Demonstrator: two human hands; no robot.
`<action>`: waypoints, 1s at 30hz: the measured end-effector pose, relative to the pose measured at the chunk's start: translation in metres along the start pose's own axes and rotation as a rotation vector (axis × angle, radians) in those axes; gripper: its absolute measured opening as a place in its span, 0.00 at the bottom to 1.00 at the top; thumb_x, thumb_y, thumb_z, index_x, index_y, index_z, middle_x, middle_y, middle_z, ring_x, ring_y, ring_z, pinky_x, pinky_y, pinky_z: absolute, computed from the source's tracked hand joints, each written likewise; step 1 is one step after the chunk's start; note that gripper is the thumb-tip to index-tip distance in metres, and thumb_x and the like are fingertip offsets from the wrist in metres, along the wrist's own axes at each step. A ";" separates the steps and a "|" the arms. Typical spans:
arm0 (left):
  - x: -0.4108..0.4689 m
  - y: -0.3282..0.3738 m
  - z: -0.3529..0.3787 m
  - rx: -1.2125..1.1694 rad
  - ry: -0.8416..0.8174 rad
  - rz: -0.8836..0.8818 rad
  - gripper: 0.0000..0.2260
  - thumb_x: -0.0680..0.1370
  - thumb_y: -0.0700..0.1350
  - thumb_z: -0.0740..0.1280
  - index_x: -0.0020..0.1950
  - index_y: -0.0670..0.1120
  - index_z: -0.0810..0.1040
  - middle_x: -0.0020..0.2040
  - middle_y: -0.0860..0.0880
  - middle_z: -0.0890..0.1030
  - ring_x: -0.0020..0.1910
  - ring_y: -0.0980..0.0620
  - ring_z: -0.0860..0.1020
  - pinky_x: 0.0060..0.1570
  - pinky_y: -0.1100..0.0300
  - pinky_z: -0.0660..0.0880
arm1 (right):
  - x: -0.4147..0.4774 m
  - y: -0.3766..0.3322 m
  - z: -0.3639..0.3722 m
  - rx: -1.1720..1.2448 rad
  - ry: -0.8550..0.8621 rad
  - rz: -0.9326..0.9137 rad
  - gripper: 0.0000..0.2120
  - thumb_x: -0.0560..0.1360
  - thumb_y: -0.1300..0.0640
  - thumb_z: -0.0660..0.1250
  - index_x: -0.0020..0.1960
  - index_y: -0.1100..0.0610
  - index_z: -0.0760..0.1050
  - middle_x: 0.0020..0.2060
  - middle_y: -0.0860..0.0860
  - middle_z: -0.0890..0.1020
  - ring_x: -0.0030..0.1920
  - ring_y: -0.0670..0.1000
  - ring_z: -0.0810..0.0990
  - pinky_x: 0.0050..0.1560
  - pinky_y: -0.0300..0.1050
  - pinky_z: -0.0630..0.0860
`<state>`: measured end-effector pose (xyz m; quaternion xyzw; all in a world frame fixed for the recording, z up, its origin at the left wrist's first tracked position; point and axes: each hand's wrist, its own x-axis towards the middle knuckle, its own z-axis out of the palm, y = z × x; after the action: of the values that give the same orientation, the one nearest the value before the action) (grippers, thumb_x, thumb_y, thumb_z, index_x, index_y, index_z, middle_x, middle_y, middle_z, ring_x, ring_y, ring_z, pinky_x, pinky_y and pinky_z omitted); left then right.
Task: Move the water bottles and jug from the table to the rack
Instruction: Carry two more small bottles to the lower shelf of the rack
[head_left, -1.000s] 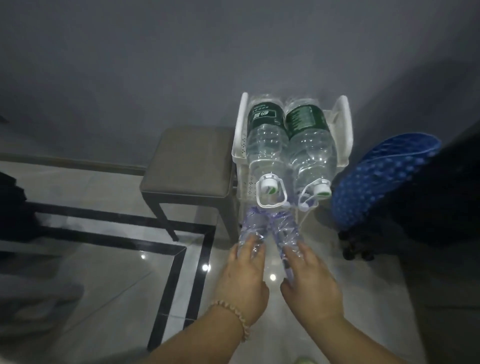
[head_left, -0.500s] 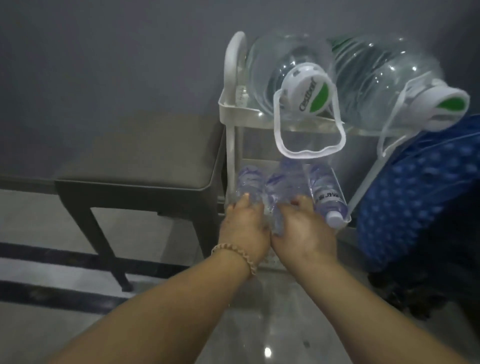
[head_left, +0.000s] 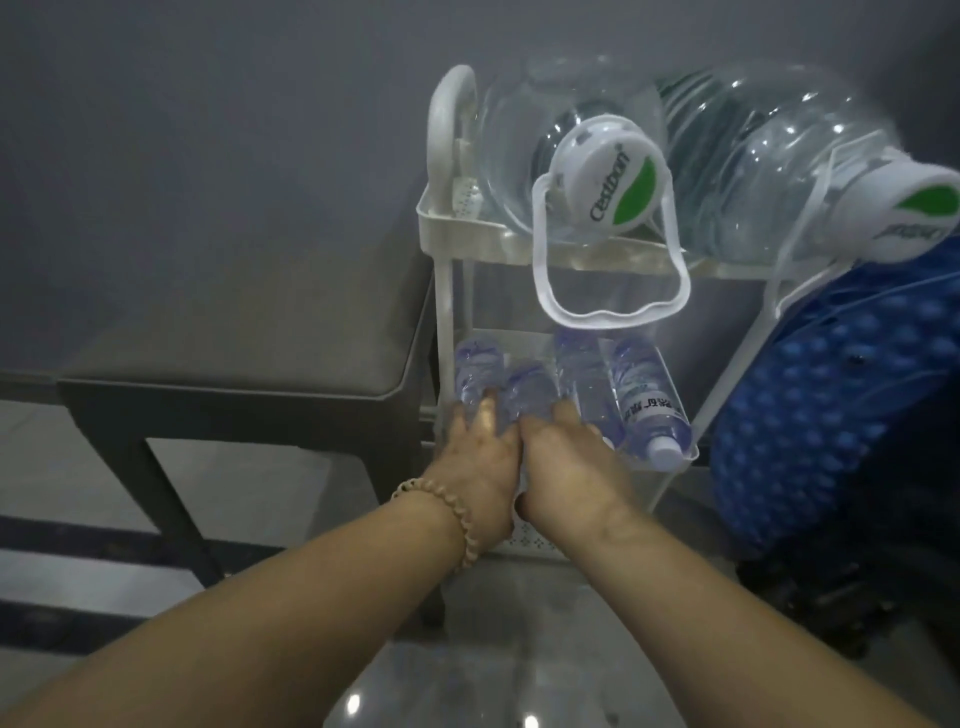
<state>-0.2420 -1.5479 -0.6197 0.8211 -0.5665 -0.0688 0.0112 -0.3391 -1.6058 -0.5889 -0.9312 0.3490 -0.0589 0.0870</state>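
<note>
A white rack (head_left: 448, 218) stands against the grey wall. Two big clear water jugs (head_left: 582, 156) (head_left: 769, 171) with white and green caps lie on their sides on its top shelf. Several small water bottles lie side by side on the middle shelf. My left hand (head_left: 475, 460), with a bead bracelet at the wrist, grips the leftmost bottle (head_left: 475, 366) at the shelf's front edge. My right hand (head_left: 569, 465) grips the bottle beside it (head_left: 531, 387). Right of them lie a third bottle (head_left: 584, 371) and a labelled one (head_left: 644, 389), untouched.
A dark grey stool (head_left: 249, 332) stands directly left of the rack. A blue dotted object (head_left: 841, 415) leans against the rack's right side, with dark things on the floor below it. The floor is glossy tile with black stripes (head_left: 78, 540).
The view has dropped and closed in on the rack. Both hands have carried their small bottles forward from above the floor onto the middle shelf, sliding them further in since half a second ago.
</note>
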 end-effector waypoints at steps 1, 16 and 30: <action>-0.003 0.001 0.001 -0.038 0.034 -0.006 0.43 0.69 0.47 0.69 0.76 0.49 0.45 0.76 0.44 0.48 0.73 0.37 0.42 0.71 0.43 0.50 | -0.002 0.001 0.003 0.008 0.006 -0.018 0.26 0.64 0.56 0.76 0.59 0.49 0.70 0.58 0.52 0.68 0.55 0.58 0.74 0.53 0.51 0.73; 0.002 -0.022 0.025 0.323 0.312 0.228 0.23 0.82 0.44 0.41 0.75 0.41 0.38 0.76 0.39 0.46 0.73 0.36 0.41 0.70 0.41 0.47 | -0.007 0.013 0.060 0.082 0.698 -0.332 0.19 0.76 0.62 0.58 0.67 0.57 0.69 0.64 0.61 0.75 0.63 0.66 0.73 0.61 0.68 0.67; 0.017 -0.005 0.026 0.362 0.494 -0.157 0.29 0.78 0.52 0.51 0.75 0.46 0.44 0.74 0.33 0.54 0.73 0.34 0.48 0.63 0.37 0.26 | 0.030 0.012 0.097 -0.199 0.456 0.026 0.32 0.75 0.50 0.59 0.76 0.56 0.55 0.74 0.63 0.57 0.73 0.67 0.55 0.69 0.69 0.46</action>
<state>-0.2342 -1.5605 -0.6473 0.8428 -0.4848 0.2338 -0.0031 -0.3081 -1.6226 -0.6844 -0.8933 0.3755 -0.2319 -0.0854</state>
